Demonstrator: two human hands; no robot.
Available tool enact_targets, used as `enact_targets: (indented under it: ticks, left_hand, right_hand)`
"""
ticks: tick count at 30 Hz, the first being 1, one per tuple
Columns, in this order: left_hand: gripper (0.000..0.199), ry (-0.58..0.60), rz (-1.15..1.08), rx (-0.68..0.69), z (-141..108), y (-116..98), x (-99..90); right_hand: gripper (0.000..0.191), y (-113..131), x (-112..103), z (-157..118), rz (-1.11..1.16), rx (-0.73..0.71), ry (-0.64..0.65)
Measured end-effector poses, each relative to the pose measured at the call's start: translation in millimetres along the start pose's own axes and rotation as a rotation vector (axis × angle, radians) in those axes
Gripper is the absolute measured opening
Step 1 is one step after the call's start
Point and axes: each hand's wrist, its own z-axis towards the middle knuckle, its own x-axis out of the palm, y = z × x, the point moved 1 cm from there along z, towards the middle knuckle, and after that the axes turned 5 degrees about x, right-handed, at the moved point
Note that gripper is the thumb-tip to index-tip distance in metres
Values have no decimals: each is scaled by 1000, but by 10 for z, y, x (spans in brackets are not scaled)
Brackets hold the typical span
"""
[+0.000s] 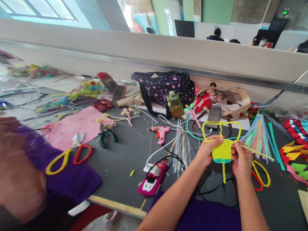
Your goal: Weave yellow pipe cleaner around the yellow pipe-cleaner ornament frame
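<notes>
Left hand point(207, 150) pinches left edge of fuzzy yellow piece point(221, 149); right hand point(244, 160) pinches its right edge. Piece is up over dark matte table point(125, 157), in front of person: ribbed wrapped body, teal band point(221, 160) at bottom, rounded loops on top, twisted stem point(224, 173) below. Thin yellow-green strand point(261, 152) extends from right fingertips. Nearby: fanned pastel pipe cleaners point(257, 136), thin shiny wires point(182, 154), pink plastic glue gun point(163, 133), scissors with smooth red-and-yellow handles point(264, 175).
</notes>
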Motion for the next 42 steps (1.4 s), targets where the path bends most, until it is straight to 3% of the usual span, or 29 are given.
enact_targets:
  ticks: [8,15,24,31,37,42]
  left_hand:
    - [31,1,24,-8,-24,-16,0]
    - [41,242,-93,-234,36,-19,-39]
    - [44,493,293,-292,-46,18,-34]
    - [48,433,322,-235,-62,59,-9]
    - [47,468,306,-198,-76,49,8]
    - [41,296,193,-67,-58,42,17]
  right_hand:
    - [30,-22,27,-14,-55,-5,60]
    - [29,-11,-51,54,24,10,-10]
    - [27,66,-190,200,145,-90,-178]
    - [27,78,-174,183,136,-119,-161]
    - [26,128,-158,146,80,-174,-136]
    - [26,78,-80,60,-21,-188,-44]
